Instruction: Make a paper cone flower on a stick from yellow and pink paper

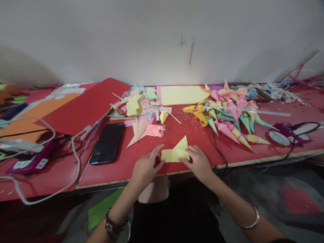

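Note:
A folded piece of pale yellow paper (174, 156) is between my hands, close to the table's front edge. It has a flat strip along the front and a pointed triangle rising behind it. My left hand (145, 168) holds the strip's left end, thumb at the lower corner and index finger raised; its other fingertips are partly hidden. At the right end, my right hand (199, 163) pinches the paper between thumb and fingers. Beyond the paper lie a pink packet (155, 130), a cream folded paper piece (138, 130) and a small yellow folded piece (163, 116).
A black phone (107, 143) lies left of my hands. A yellow glue gun (197, 113) rests beside a heap of colourful paper cones (235, 114). Yellow sheets (183, 95) lie by the wall. White cable (76, 158) crosses the left side; a purple power strip (291, 133) sits right.

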Motion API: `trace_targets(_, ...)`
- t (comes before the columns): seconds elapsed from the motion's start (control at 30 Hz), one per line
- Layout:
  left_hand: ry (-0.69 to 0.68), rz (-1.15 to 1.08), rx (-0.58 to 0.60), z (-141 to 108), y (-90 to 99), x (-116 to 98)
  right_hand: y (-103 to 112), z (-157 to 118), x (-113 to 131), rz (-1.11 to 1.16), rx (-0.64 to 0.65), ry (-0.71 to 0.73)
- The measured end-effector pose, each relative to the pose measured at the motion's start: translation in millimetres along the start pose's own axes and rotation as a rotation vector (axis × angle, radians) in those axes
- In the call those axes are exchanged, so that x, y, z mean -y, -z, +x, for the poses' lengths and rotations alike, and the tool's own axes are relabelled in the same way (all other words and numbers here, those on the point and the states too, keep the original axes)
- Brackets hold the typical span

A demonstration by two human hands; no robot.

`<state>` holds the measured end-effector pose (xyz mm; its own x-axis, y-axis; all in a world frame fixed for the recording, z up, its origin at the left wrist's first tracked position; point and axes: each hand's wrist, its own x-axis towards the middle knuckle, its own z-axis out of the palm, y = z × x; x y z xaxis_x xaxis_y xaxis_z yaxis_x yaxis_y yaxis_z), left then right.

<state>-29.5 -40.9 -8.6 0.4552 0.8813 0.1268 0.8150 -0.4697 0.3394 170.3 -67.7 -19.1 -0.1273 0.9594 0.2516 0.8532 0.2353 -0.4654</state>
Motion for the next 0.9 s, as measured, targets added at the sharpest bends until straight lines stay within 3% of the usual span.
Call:
trace_targets(0.13,-0.131,0.106,-0.005,1,3.5,0,-2,0,0,-0.044,-0.004,0.029)
trace_targets(0.23,-0.364,0.249,-0.01,3,6.9,-3,-2,0,0,-0.054,0.011,0.032)
trace_targets(0.37,-0.624,0.308,0.111,6,11.4,-6,-2,1,0,-0.08,0.018,0.033)
trace_targets(0.53,-0.617,0.319,0.164,3,17.3,-2,-1,3,1,-0.09,0.012,0.039)
trace_targets(0.77,-0.52,0.328,0.127,-11,29.3,21,-3,-2,0,-0.089,-0.018,0.03)
trace_targets(0.9,-0.505,0.278,0.12,-13,33.8,27,-3,-9,1,-0.191,-0.104,0.174)
